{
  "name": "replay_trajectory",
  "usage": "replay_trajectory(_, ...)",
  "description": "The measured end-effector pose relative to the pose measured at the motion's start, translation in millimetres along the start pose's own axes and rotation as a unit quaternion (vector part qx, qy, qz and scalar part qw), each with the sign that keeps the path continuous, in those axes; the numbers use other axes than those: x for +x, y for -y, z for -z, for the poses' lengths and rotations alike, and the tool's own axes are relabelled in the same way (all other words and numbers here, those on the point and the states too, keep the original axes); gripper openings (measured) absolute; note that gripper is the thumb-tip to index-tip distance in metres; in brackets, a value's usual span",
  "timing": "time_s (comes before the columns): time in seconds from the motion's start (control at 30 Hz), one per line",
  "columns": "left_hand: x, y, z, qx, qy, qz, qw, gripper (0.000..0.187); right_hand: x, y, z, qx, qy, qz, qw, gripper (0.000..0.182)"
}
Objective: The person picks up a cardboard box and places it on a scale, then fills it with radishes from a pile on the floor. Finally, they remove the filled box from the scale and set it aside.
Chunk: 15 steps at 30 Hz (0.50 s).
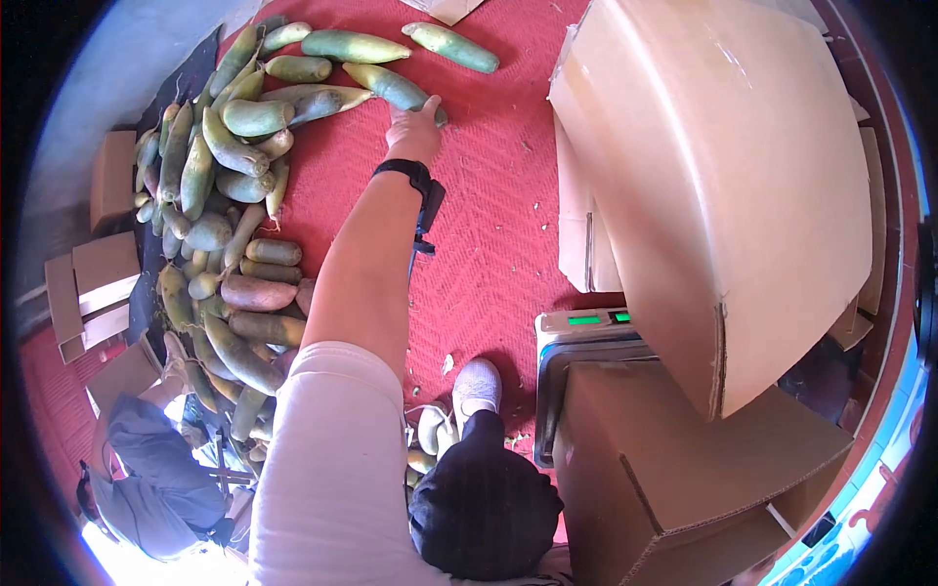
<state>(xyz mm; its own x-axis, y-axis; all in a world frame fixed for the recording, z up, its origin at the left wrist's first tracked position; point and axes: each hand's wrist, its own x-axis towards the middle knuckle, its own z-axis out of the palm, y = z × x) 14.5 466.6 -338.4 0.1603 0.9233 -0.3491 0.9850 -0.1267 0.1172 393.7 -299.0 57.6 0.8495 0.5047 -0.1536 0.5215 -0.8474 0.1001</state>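
My left hand [415, 133], at the end of a long outstretched arm with a white sleeve and a black wrist strap, is closed around the near end of a green radish [387, 86]. The radish's pale, tapered end points away to the upper left, near the edge of the pile. Around it lie more green radishes: one [356, 46] just beyond, and another [450, 47] to the right on the red mat. A large heap of green radishes [234, 151] fills the left side. My right hand is not in view.
Large cardboard boxes [723, 195] stand on the right, above a scale [550, 391] with a green display. An open carton [703, 449] sits at lower right. My shoe [477, 383] is on the red mat [479, 244]. A person in grey [156, 479] is at lower left.
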Motion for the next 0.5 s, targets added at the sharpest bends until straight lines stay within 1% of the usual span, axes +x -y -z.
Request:
replay_trajectory(0.03, 1.6, 0.4, -2.0, -0.035, 0.009, 0.027, 0.999, 0.046, 2.6, 1.4, 0.2, 0.001, 0.001, 0.001, 1.000, 0.043)
replay_trajectory(0.07, 1.3, 2.7, -3.8, -0.034, 0.009, 0.030, 0.999, 0.046, 4.9, 2.7, -0.4, 0.002, 0.002, 0.002, 1.000, 0.043)
replay_trajectory(0.13, -1.6, 6.9, -4.4, -0.103, 0.008, 0.037, 0.994, 0.038, 6.0, 5.2, -2.9, 0.007, 0.003, 0.003, 1.000, 0.043)
replay_trajectory(0.17, -6.0, 10.1, -4.5, -0.103, 0.007, 0.039, 0.994, 0.038, 5.6, 6.1, -3.5, 0.009, 0.003, 0.002, 1.000, 0.044)
replay_trajectory(0.23, -22.1, 18.0, -7.9, -0.134, -0.019, 0.062, 0.989, 0.027, 9.4, 7.0, -3.1, 0.011, 0.000, 0.006, 1.000, 0.044)
replay_trajectory(0.27, -29.4, 22.0, -9.4, -0.136, -0.020, 0.066, 0.988, 0.027, 12.5, 7.1, -1.8, 0.011, -0.001, 0.009, 1.000, 0.044)
replay_trajectory(0.33, -49.3, 34.7, -17.9, -0.093, -0.026, 0.056, 0.994, 0.022, 16.6, 7.0, 0.4, 0.012, 0.002, 0.013, 1.000, 0.044)
replay_trajectory(0.37, -68.3, 42.0, -23.7, -0.082, -0.049, 0.021, 0.995, 0.021, 20.0, 7.3, -2.2, 0.015, 0.005, 0.017, 1.000, 0.044)
replay_trajectory(0.4, -88.2, 47.9, -28.7, -0.075, -0.025, 0.015, 0.997, 0.023, 23.9, 8.2, -6.9, 0.021, 0.009, 0.022, 1.000, 0.044)
replay_trajectory(0.47, -140.5, 59.9, -37.8, -0.083, -0.006, -0.025, 0.996, 0.024, 30.5, 9.9, -14.7, 0.030, 0.019, 0.030, 0.999, 0.044)
replay_trajectory(0.5, -169.5, 60.5, -37.3, -0.085, 0.007, -0.027, 0.996, 0.023, 33.6, 10.1, -17.5, 0.033, 0.023, 0.035, 0.999, 0.044)
